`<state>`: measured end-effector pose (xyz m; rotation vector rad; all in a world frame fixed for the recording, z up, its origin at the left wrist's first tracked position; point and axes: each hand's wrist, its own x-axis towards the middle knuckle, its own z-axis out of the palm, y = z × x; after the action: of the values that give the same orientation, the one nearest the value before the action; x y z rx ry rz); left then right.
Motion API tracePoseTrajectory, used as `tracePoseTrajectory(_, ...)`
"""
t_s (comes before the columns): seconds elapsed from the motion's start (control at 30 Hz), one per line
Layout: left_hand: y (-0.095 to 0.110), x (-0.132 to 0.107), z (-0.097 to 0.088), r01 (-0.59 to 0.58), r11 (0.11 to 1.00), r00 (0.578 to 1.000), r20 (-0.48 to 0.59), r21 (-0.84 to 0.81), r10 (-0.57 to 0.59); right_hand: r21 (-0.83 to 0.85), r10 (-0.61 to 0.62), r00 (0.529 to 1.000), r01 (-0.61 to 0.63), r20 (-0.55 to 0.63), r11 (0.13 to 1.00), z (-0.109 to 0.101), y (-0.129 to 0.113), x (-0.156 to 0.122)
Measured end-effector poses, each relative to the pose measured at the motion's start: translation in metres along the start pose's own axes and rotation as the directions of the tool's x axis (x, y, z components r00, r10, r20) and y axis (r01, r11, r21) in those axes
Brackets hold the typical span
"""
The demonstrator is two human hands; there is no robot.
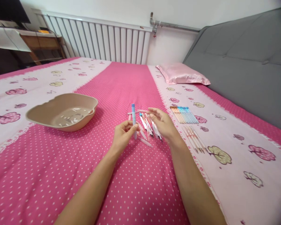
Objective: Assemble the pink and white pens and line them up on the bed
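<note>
While left hand [122, 135] pinches upright pen [133, 115] | blue, darker-topped, paler below | right hand [163, 125]: grip unclear

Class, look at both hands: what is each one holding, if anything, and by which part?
The left hand holds a blue pen upright, by its lower half. Whether the right hand, beside the loose pens, holds anything cannot be told.

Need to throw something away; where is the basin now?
In the head view, the basin rests on the bed at left, left of the left hand holding the blue pen.
</note>
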<state>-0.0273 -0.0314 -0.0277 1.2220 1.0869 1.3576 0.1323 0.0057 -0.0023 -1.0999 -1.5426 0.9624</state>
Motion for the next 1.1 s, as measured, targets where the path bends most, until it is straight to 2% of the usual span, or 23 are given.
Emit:
tracePoseTrajectory(0.07,0.0,0.002,-0.003,-0.02,0.999,0.997,-0.078,0.039,0.023,-0.183,-0.044,0.997,0.031,-0.064,0.983,0.004,0.015,0.006)
tracePoseTrajectory(0.17,-0.001,0.003,-0.006,-0.052,0.992,0.987,-0.145,0.112,0.068,-0.448,-0.115,0.993,0.09,-0.03,0.89,0.015,0.033,0.009)
tracePoseTrajectory(0.23,-0.002,0.004,-0.007,-0.058,0.989,0.984,-0.157,0.133,0.079,-0.566,-0.144,0.99,0.123,0.009,0.815,0.022,0.039,0.007)
tracePoseTrajectory(0.33,-0.002,0.004,-0.009,-0.061,0.987,0.983,-0.162,0.152,0.085,-0.66,-0.14,0.989,0.134,0.044,0.739,0.028,0.042,0.007)
tracePoseTrajectory(0.47,-0.002,0.004,-0.012,-0.068,0.98,0.979,-0.175,0.189,0.102,-0.714,-0.096,0.994,0.108,0.057,0.692,0.031,0.037,0.018)
tracePoseTrajectory(0.53,-0.002,0.005,-0.014,-0.074,0.98,0.979,-0.173,0.184,0.106,-0.766,-0.045,0.998,0.058,0.039,0.641,0.035,0.033,0.03)
tracePoseTrajectory(0.63,-0.003,0.005,-0.016,-0.084,0.982,0.979,-0.17,0.172,0.114,-0.849,0.052,0.997,-0.077,-0.058,0.522,0.045,0.031,0.052)
tracePoseTrajectory(0.7,-0.002,0.004,-0.017,-0.092,0.981,0.978,-0.168,0.172,0.121,-0.865,0.087,0.991,-0.134,-0.105,0.483,0.053,0.033,0.065)
tracePoseTrajectory(0.9,0.0,0.003,-0.019,-0.096,0.982,0.976,-0.18,0.16,0.124,-0.869,0.172,0.97,-0.231,-0.171,0.438,0.074,0.045,0.08)
tracePoseTrajectory(1.0,0.0,0.003,-0.02,-0.102,0.981,0.976,-0.174,0.163,0.131,-0.853,0.148,0.977,-0.209,-0.156,0.478,0.073,0.04,0.076)
tracePoseTrajectory(1.1,-0.001,0.003,-0.02,-0.105,0.979,0.977,-0.166,0.177,0.135,-0.821,0.104,0.987,-0.158,-0.12,0.548,0.062,0.024,0.067)
